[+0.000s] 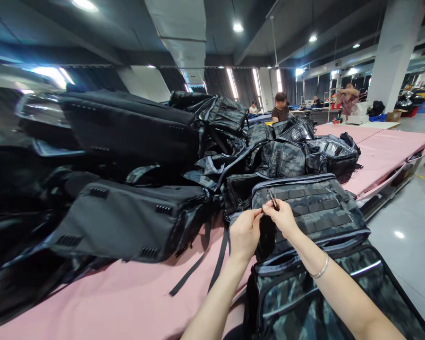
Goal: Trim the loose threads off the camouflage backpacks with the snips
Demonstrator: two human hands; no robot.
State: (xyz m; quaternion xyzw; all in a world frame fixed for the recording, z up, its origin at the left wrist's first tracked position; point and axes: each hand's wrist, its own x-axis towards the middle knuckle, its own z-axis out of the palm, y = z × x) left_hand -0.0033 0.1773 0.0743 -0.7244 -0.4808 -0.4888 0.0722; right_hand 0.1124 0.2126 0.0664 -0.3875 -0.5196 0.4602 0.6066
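Grey camouflage on the nearest bag point(313, 205), set at the edge of the pink table point(138, 293), just beneath both hands. Holding small dark snips point(274, 200) in the closed grip of the right hand point(282, 218), tips upward. Pinched shut at the left hand point(244, 234), fingertips close to the right's, with contents too small to identify. To the left, a black bag point(123, 219) near loose straps point(189, 278)
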